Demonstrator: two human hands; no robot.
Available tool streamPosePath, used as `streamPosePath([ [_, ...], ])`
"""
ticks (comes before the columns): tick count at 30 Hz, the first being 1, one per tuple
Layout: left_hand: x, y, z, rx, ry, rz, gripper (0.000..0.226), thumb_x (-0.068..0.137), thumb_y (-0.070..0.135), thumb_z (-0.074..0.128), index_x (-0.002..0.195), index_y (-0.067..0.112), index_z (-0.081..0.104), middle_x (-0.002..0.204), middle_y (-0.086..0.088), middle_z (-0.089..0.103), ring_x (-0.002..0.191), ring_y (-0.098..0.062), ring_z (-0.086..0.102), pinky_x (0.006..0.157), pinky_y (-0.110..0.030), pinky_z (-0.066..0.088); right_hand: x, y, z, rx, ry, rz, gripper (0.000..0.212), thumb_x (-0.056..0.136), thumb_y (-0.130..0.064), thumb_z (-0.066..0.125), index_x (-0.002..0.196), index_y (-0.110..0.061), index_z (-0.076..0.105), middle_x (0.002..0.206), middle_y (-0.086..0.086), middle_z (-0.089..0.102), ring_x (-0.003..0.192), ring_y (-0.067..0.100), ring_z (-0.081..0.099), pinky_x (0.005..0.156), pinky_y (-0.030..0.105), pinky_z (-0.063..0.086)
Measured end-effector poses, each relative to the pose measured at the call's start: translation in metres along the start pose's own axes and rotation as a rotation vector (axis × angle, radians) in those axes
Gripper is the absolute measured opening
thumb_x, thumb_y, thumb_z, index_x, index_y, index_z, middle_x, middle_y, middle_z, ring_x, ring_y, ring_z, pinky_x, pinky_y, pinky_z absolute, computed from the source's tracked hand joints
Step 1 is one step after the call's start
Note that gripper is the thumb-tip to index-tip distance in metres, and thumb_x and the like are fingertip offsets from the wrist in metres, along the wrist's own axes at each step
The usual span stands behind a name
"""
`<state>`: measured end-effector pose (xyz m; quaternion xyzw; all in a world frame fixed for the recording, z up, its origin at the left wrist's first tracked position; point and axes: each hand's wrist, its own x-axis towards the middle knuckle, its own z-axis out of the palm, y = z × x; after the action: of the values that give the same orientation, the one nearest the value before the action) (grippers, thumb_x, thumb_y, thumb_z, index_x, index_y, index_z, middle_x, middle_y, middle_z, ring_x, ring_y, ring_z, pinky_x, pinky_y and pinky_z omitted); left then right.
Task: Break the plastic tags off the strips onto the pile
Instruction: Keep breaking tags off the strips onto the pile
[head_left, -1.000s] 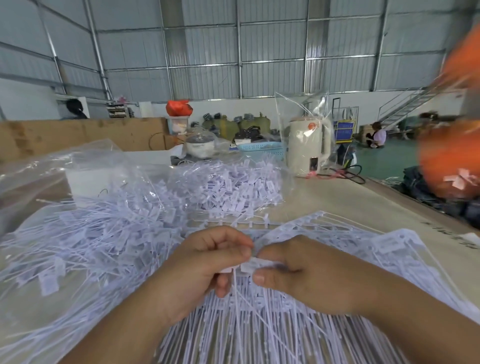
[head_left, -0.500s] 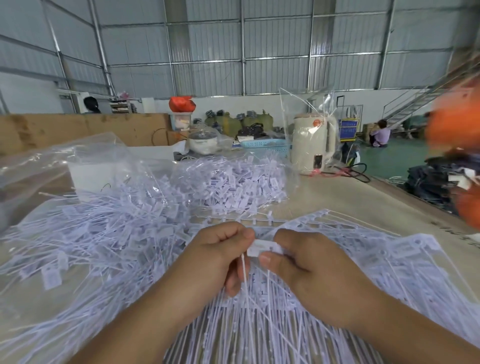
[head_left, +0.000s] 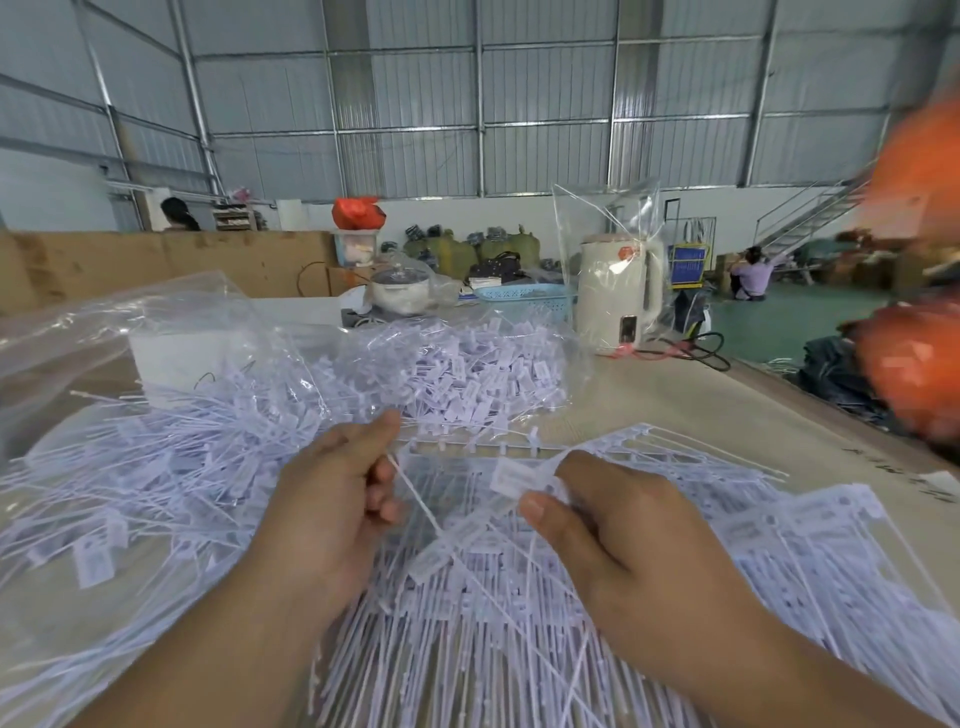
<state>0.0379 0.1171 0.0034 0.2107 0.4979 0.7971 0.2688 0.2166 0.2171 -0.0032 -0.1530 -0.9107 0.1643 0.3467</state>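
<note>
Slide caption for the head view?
Left hand pinches a tag's tail, right hand its label, above the strips.

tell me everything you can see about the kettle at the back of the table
The kettle is a cream, plastic-looking jug kettle standing upright at the far end of the table, right of the blue basket. A crumpled clear bag is draped over it. It has a handle on its right side, a small dark panel low on the front and a red sticker near the top. Cables lie at its base. Neither hand touches it.

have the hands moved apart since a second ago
Yes. The left hand and right hand were touching, now separated; the kettle stays put.
</note>
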Motion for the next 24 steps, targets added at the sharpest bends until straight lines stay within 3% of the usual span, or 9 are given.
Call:
streamPosePath([
  [3,-0.013,0.000,0.009,0.309,-0.257,0.012,0.024,0.056,0.037,0.080,0.064,0.017,0.068,0.049,0.000,0.042,0.035,-0.010,0.032,0.037,-0.020,0.031,0.001,0.002,-0.002,0.034,-0.078,-0.042,0.037,0.085,-0.068,0.028,0.066,-0.037,0.033,0.067,-0.022,0.049,0.056,0.006,0.044,0.046,0.025,0.027],
  [5,-0.027,-0.005,0.019,0.377,-0.377,-0.023,0.020,0.066,0.041,0.074,0.068,0.021,0.072,0.048,0.001,0.043,0.035,-0.009,0.032,0.038,-0.019,0.031,0.002,0.004,-0.002,0.065,-0.090,-0.065,0.034,0.088,-0.064,0.034,0.067,-0.036,0.036,0.066,-0.021,0.049,0.054,0.008,0.044,0.046,0.024,0.028],
  [7,-0.034,-0.008,0.024,0.340,-0.420,-0.078,0.020,0.073,0.045,0.067,0.066,0.026,0.071,0.048,0.000,0.043,0.035,-0.009,0.030,0.039,-0.019,0.030,0.002,0.007,-0.003,0.102,-0.092,-0.086,0.034,0.093,-0.059,0.040,0.068,-0.035,0.038,0.062,-0.017,0.048,0.052,0.009,0.043,0.045,0.023,0.027],
  [12,-0.037,-0.006,0.027,0.421,-0.436,-0.078,0.045,0.061,0.066,0.060,0.072,0.022,0.067,0.045,0.002,0.043,0.034,-0.007,0.030,0.039,-0.019,0.028,0.004,0.014,-0.006,0.066,-0.174,-0.115,0.029,0.094,-0.055,0.047,0.070,-0.039,0.043,0.060,-0.017,0.050,0.051,0.009,0.046,0.047,0.025,0.030],
  [14,-0.037,-0.008,0.026,0.542,-0.469,-0.049,0.037,0.069,0.057,0.066,0.079,0.022,0.064,0.045,0.007,0.044,0.036,-0.005,0.033,0.041,-0.018,0.027,0.004,0.015,-0.005,0.090,-0.214,-0.134,0.024,0.094,-0.051,0.050,0.074,-0.039,0.047,0.056,-0.014,0.049,0.048,0.010,0.044,0.047,0.024,0.030],
  [17,-0.036,-0.011,0.024,0.618,-0.500,-0.055,0.012,0.080,0.042,0.069,0.089,0.035,0.067,0.049,0.007,0.048,0.041,-0.005,0.039,0.043,-0.018,0.029,0.003,0.016,-0.005,0.202,-0.329,-0.153,0.016,0.097,-0.046,0.050,0.092,-0.036,0.062,0.051,-0.001,0.045,0.041,0.010,0.034,0.043,0.028,0.028],
  [20,-0.034,-0.012,0.022,0.603,-0.537,-0.082,0.006,0.087,0.038,0.063,0.090,0.037,0.068,0.052,0.002,0.051,0.044,-0.008,0.042,0.044,-0.018,0.031,0.004,0.015,-0.007,0.286,-0.367,-0.156,0.016,0.098,-0.045,0.051,0.104,-0.036,0.063,0.049,-0.001,0.037,0.041,0.009,0.028,0.044,0.030,0.025],
  [24,-0.030,-0.011,0.020,0.553,-0.546,-0.087,0.012,0.086,0.040,0.061,0.091,0.037,0.072,0.051,0.000,0.052,0.048,-0.013,0.036,0.045,-0.022,0.029,0.005,0.018,-0.012,0.278,-0.343,-0.121,0.023,0.096,-0.048,0.051,0.096,-0.031,0.066,0.051,-0.004,0.037,0.045,0.008,0.032,0.047,0.026,0.027],
])
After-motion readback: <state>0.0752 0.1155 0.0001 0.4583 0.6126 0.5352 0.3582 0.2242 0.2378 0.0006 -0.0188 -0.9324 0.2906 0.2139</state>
